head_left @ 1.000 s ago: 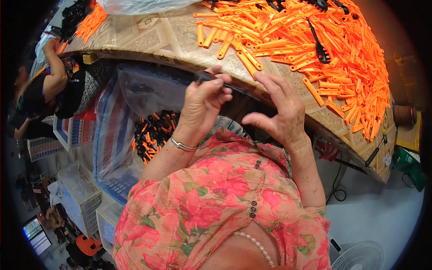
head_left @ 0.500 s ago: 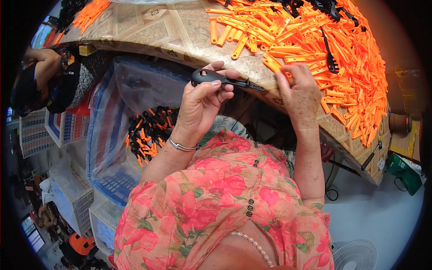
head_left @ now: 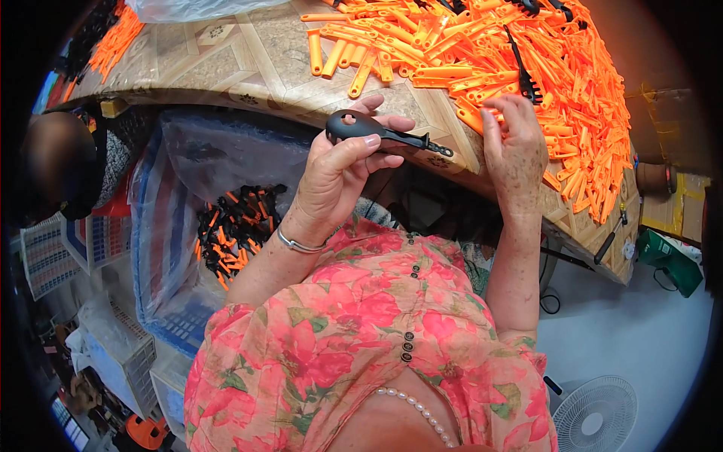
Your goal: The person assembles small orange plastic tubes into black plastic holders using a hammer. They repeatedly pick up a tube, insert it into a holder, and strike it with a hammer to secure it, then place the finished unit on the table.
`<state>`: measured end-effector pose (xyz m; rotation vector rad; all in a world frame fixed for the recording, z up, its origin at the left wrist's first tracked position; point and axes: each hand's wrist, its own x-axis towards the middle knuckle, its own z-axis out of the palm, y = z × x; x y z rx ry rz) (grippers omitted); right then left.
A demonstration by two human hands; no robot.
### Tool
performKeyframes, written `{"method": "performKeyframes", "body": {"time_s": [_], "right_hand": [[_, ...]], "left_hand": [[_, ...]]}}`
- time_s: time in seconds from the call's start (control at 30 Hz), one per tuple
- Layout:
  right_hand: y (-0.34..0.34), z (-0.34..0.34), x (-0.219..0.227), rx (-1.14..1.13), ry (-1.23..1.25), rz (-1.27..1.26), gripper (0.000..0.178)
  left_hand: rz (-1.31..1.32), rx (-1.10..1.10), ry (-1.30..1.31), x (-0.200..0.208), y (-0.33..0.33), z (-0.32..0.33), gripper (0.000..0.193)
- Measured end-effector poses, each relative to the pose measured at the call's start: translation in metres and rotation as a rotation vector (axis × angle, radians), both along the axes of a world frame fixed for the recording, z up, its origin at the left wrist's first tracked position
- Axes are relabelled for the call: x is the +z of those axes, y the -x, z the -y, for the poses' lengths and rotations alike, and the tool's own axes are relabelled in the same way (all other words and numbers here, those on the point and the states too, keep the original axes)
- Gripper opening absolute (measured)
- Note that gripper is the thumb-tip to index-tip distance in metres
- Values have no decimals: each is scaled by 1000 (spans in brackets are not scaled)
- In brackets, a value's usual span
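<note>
In the head view, a black spoon (head_left: pixel 363 126) of smooth, dull plastic is held near the counter's near edge; its rounded bowl is pierced by a small opening, and its slim neck is ended by a ridged, holed tip pointing right. On the counter (head_left: pixel 263 45), covered in a glossy wood-and-stone pattern, long, flat, bright orange handles (head_left: pixel 584 113) are heaped at the far right. Among them a black toothed tool (head_left: pixel 529 87) is laid. At the left, below the counter, a blue basket (head_left: pixel 177 331) is lined with clear, wrinkled plastic (head_left: pixel 218 154), and black-and-orange pieces (head_left: pixel 239 230) are piled inside.

The spoon is pinched between the thumb and fingers of the left hand (head_left: pixel 335 164), palm turned up, the other fingers loosely curled. The right hand (head_left: pixel 518 154) is held back-up over the counter's near edge, fingers bent beside the nearest handles; whether one is gripped cannot be told.
</note>
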<state>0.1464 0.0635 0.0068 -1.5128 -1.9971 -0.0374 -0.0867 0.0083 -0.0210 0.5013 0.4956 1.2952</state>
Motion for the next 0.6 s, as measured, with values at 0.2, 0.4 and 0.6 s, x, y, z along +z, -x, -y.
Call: {"method": "performKeyframes", "body": {"time_s": [0.2,0.4,0.6], "right_hand": [[22,-41,-4,14,-154,253,28],[22,-47,-6,29,-140,163,14],[16,-46,-4,84,-119,172,12]], "left_hand": [[-32,-16,-12,3,0,-1,59],[-2,-36,-21,-1,5,-2,56],[19,-4,-11,-2,-1,-2,45]]}}
